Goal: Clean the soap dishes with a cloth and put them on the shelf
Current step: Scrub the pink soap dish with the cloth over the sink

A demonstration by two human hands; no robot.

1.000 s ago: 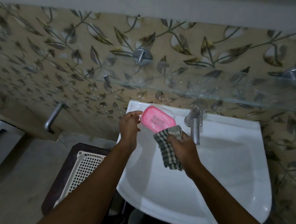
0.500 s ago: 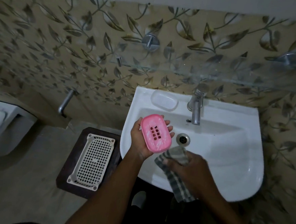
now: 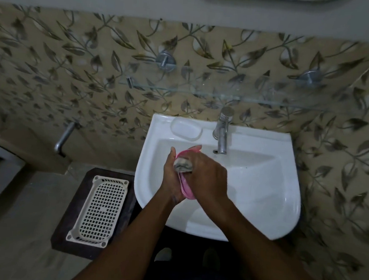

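Note:
Over the white sink (image 3: 263,189), my left hand (image 3: 172,178) grips a pink soap dish (image 3: 185,187) held on edge. Only its rim shows between my hands. My right hand (image 3: 207,176) presses a bunched checked cloth (image 3: 183,166) against the dish's face. A glass shelf (image 3: 226,94) runs along the tiled wall above the sink, with nothing visible on it. A moulded soap recess (image 3: 186,129) sits in the sink's back left rim.
A chrome tap (image 3: 222,131) stands at the back of the sink. A white perforated plastic tray (image 3: 100,208) lies on a dark stool to the left. A wall spout (image 3: 65,136) sticks out left of the sink.
The dish came down from near the tap and turned on edge over the basin. My right hand brought the cloth up against it and now covers most of it.

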